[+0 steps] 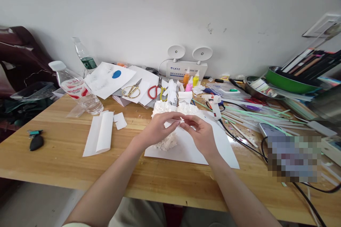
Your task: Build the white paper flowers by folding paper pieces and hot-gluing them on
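My left hand [160,126] and my right hand [200,131] meet over the middle of the wooden table [61,163]. Together they pinch a small white paper piece [179,121] between their fingertips. Under them lies a ruffled white paper craft [167,141] on a large white sheet [191,152]. More of the white ruffled work [170,107] shows just behind my fingers.
A folded white paper strip [99,134] and small scraps [119,120] lie left. Two water bottles [77,90], gold scissors [131,90], red scissors [154,90], paint bottles [190,79] and a glue gun [215,106] stand behind. Straws, cables and a green bowl [287,81] crowd the right.
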Action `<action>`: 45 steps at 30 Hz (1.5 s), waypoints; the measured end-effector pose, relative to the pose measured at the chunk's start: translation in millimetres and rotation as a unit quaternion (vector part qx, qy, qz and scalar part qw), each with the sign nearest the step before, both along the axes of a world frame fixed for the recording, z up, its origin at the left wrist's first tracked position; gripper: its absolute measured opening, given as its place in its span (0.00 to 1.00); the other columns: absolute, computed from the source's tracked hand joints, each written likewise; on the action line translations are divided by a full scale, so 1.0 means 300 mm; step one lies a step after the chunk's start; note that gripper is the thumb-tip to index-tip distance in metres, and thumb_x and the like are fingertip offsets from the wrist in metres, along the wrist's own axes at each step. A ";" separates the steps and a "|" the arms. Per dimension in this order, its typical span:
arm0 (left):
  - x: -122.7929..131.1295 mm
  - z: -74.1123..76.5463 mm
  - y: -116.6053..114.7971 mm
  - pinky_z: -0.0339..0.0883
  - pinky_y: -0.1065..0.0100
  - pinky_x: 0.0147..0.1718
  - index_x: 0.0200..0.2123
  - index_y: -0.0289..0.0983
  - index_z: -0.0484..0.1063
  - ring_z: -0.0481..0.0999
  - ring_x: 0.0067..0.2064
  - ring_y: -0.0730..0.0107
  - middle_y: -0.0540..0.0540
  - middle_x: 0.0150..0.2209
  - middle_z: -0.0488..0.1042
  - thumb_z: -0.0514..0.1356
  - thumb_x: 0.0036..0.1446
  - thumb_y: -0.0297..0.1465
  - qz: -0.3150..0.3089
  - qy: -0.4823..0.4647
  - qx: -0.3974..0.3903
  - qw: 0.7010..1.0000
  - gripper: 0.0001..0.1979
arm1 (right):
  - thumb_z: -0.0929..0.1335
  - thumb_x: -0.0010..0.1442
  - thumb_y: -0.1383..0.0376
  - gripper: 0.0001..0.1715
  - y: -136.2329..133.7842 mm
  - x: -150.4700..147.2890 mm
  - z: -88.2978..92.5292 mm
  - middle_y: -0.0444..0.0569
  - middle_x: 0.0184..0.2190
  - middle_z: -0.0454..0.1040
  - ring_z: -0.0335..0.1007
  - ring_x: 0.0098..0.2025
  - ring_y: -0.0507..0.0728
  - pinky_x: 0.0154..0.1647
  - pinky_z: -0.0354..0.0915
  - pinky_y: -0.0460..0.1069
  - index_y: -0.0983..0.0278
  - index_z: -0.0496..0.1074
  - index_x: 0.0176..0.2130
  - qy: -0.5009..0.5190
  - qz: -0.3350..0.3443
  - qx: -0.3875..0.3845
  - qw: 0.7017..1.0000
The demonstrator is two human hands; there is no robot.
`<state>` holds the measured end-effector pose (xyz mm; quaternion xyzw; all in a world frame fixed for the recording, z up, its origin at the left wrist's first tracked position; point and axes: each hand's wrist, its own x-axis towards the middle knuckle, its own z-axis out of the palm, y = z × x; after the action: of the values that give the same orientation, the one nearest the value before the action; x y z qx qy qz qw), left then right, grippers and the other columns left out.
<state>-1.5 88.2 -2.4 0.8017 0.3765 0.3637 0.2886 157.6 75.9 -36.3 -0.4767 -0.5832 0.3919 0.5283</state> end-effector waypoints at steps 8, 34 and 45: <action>0.000 -0.001 0.004 0.64 0.68 0.41 0.41 0.38 0.69 0.72 0.40 0.69 0.47 0.38 0.74 0.54 0.54 0.33 0.026 0.013 -0.018 0.999 0.11 | 0.68 0.50 0.60 0.07 0.000 -0.001 0.003 0.47 0.29 0.71 0.66 0.33 0.54 0.38 0.64 0.51 0.62 0.70 0.29 -0.002 0.009 0.009 1.000; 0.006 0.005 0.004 0.63 0.70 0.36 0.33 0.37 0.70 0.71 0.36 0.71 0.48 0.34 0.73 0.53 0.55 0.32 0.012 -0.033 -0.079 0.996 0.08 | 0.69 0.48 0.60 0.08 -0.001 0.003 0.001 0.45 0.28 0.71 0.67 0.32 0.54 0.36 0.65 0.50 0.61 0.69 0.29 0.016 0.068 -0.022 0.997; 0.009 0.003 0.004 0.64 0.70 0.36 0.32 0.37 0.70 0.71 0.35 0.72 0.49 0.32 0.73 0.54 0.54 0.32 0.022 -0.037 -0.084 0.996 0.07 | 0.70 0.46 0.61 0.07 -0.006 0.002 0.019 0.45 0.25 0.71 0.65 0.30 0.53 0.35 0.62 0.50 0.62 0.70 0.26 -0.004 0.024 -0.002 1.000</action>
<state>1.2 89.4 -1.6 0.7521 0.4120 0.3666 0.3609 158.3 74.2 -30.6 -0.4650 -0.5957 0.4041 0.5154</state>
